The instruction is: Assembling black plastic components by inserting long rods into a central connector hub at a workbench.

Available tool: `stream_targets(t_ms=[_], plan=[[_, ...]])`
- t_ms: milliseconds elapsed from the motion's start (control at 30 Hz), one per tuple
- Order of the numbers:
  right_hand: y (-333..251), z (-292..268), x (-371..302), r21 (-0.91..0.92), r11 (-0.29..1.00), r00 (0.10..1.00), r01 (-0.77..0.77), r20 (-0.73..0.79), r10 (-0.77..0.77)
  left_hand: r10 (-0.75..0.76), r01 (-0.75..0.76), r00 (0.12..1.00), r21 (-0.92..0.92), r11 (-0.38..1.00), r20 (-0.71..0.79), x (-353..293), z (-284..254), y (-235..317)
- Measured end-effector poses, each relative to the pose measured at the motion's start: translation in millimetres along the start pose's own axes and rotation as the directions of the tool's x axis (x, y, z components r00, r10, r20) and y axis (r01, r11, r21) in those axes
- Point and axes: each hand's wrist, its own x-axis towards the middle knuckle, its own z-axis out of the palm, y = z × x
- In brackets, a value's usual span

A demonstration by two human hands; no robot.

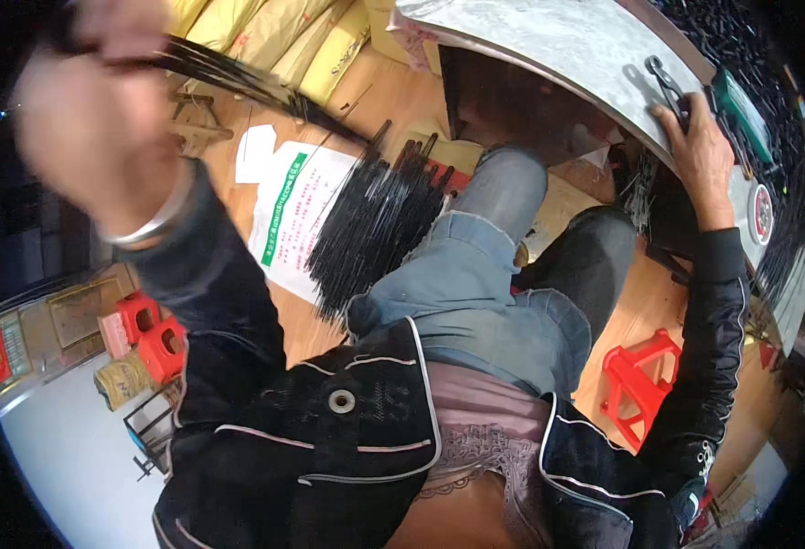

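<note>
My left hand [100, 137] is raised at the upper left, smeared by motion, with a silver bangle on its wrist. It is closed on a bundle of thin black strips [237, 75], which slants down to the right. My right hand [702, 163] rests at the edge of the grey-topped table [549, 41]. Between its thumb and fingers is a dark hand tool with two slim arms, like pliers [666, 82]; its lower end is hidden in the hand. A large pile of black strips [379, 220] lies left of my knees, partly over a white printed sheet [283, 206].
Yellow sacks [283, 46] lean at the back left. Many black pieces [723, 37], a green box [741, 114] and a round white-rimmed item [761, 215] are at the far right. Red plastic stools stand right [640, 380] and left [155, 334]. A small wooden stool [199, 119] is beyond the sheet.
</note>
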Motion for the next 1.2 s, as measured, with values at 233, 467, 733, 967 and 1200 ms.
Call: stream_targets(t_ms=[233, 467, 733, 967, 1200], plan=[[0.0, 6.9, 4.8, -0.067, 0.997, 0.999, -0.041, -0.033, 0.039, -0.265, 0.434, 0.898, 0.804, 0.408, -0.350, -146.1, -46.4, -270.1], [7.6, 11.1, 9.9, -0.091, 0.991, 0.948, 0.095, -0.295, -0.118, -0.405, 0.588, 0.780, 0.781, 0.211, -0.477, -226.9, -73.3, -390.7], [7.3, 29.3, 7.1, -0.048, 0.994, 0.885, 0.094, -0.454, -0.105, -0.608, 0.504, 0.679, 0.863, -0.024, -0.413, -300.9, -71.0, -422.1], [14.3, -22.5, -24.3, 0.149, 0.974, 0.811, 0.170, -0.583, -0.053, -0.513, 0.533, 0.797, 0.770, 0.351, -0.318, -251.3, -45.3, -405.8], [129.2, -101.2, -127.4, 0.115, 0.978, 0.608, -0.176, -0.768, 0.200, -0.057, 0.070, 0.998, 0.670, 0.739, -0.041, -100.1, 136.0, -262.0]])
